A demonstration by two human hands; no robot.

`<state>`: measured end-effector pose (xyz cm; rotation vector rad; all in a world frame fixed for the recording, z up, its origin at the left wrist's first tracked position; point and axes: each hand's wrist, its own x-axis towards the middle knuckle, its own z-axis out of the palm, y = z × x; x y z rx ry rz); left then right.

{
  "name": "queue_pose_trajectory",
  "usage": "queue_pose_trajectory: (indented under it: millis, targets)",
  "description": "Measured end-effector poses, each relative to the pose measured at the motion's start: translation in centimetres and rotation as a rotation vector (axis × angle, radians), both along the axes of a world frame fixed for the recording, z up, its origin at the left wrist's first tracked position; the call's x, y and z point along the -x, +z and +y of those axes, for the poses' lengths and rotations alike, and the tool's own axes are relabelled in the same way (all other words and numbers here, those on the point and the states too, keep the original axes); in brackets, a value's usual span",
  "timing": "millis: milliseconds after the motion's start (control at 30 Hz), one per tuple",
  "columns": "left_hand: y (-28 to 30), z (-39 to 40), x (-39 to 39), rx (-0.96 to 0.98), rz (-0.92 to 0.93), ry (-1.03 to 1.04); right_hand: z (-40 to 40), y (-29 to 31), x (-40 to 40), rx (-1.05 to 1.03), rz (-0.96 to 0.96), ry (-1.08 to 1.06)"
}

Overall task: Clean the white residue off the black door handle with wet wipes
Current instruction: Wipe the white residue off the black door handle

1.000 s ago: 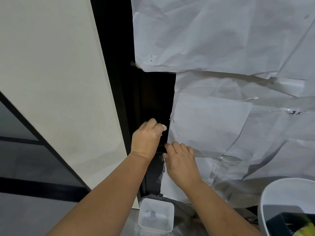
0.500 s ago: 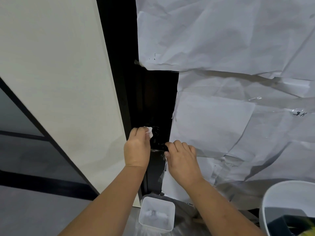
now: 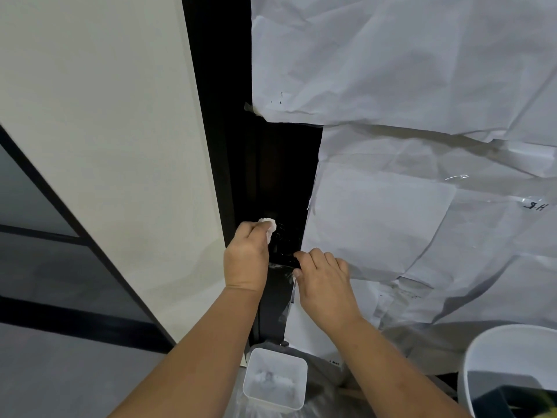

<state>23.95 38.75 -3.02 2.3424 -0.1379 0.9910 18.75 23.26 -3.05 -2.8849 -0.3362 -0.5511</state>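
The black door handle (image 3: pixel 283 258) juts from a narrow black door strip between a cream panel and taped white paper. My left hand (image 3: pixel 247 257) grips a balled white wet wipe (image 3: pixel 269 223) and holds it against the round base of the handle, at its left. My right hand (image 3: pixel 324 280) curls its fingertips round the lever's right end. A faint white smear shows just under the lever. Much of the handle is hidden behind both hands.
Crumpled white paper (image 3: pixel 407 116) covers the door to the right. A cream panel (image 3: pixel 105 146) stands at the left. Below the hands sits a small translucent square tub (image 3: pixel 251 384) with used wipes. A white bin (image 3: pixel 473 366) holding dark items fills the bottom right corner.
My left hand has dropped from above the handle and shifted left, with the wipe now at the handle's round base. My right hand has stayed on the lever's end.
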Motion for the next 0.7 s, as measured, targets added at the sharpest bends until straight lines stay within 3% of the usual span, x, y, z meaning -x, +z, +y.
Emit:
queue_pose_trajectory:
  millis: [167, 500, 600, 700]
  targets:
    - [-0.6, 0.7, 0.1, -0.04, 0.124, 0.046, 0.0, 0.0, 0.0, 0.002, 0.001, 0.004]
    - [0.4, 0.2, 0.2, -0.136, 0.147, 0.098, 0.1, 0.1, 0.1, 0.007, 0.0, -0.002]
    - [-1.0, 0.2, 0.9, 0.039, 0.289, 0.082, 0.1, 0.2, 0.1, 0.011, -0.001, 0.0]
    - [-1.2, -0.5, 1.5, 0.517, 0.395, 0.059, 0.0, 0.2, 0.1, 0.01, 0.01, 0.004]
